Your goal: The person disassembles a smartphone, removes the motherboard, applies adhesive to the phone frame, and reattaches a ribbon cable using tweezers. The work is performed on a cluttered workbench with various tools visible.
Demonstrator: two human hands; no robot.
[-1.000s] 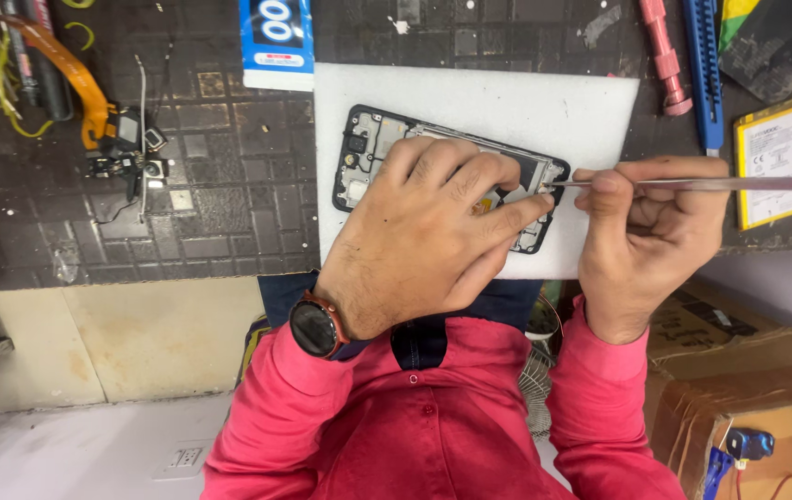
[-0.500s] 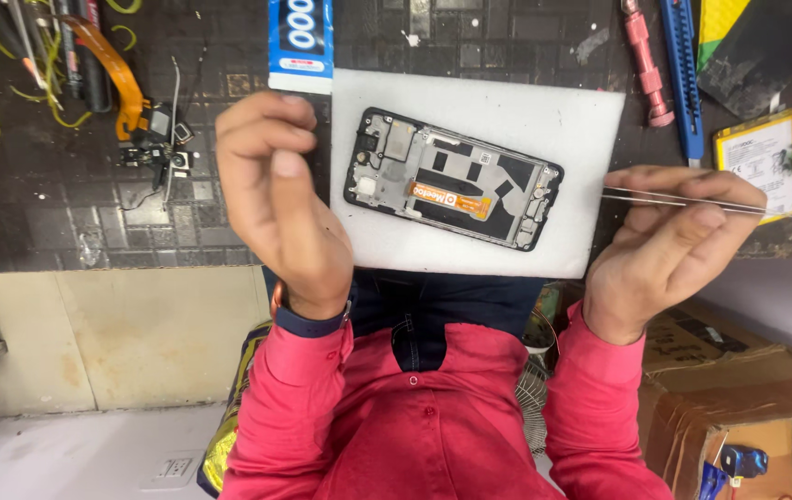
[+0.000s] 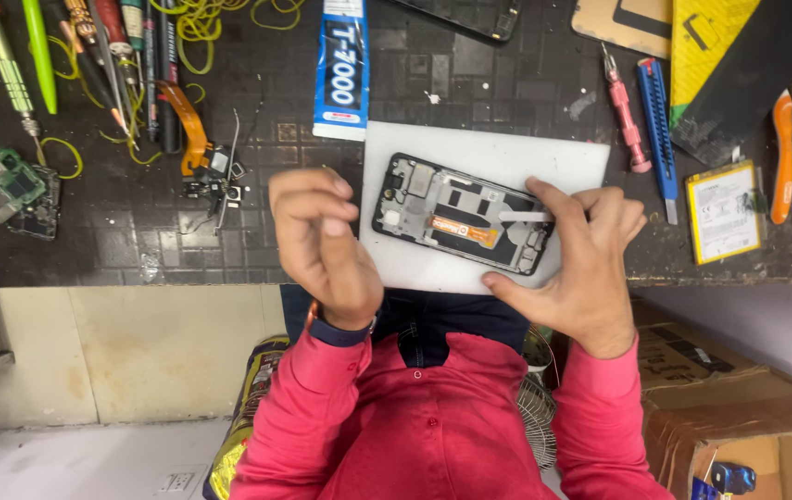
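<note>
Dark tiled bench top (image 3: 507,83) fills the upper frame, its front edge crossing mid-picture. Nearest, the left hand (image 3: 322,245) hovers clenched at centre-left, off the white mat (image 3: 414,273); whether it pinches anything, I cannot tell. Right of centre, the right hand (image 3: 581,264) grasps tweezers (image 3: 526,216) over the opened phone frame (image 3: 461,213) on that mat. Farther up, screwdrivers (image 3: 641,120) crowd the margins.

Black phone frame (image 3: 461,220) (orange ribbon)

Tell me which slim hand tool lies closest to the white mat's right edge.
The pink screwdriver, just off the white mat; the blue tool lies farther right.
</note>
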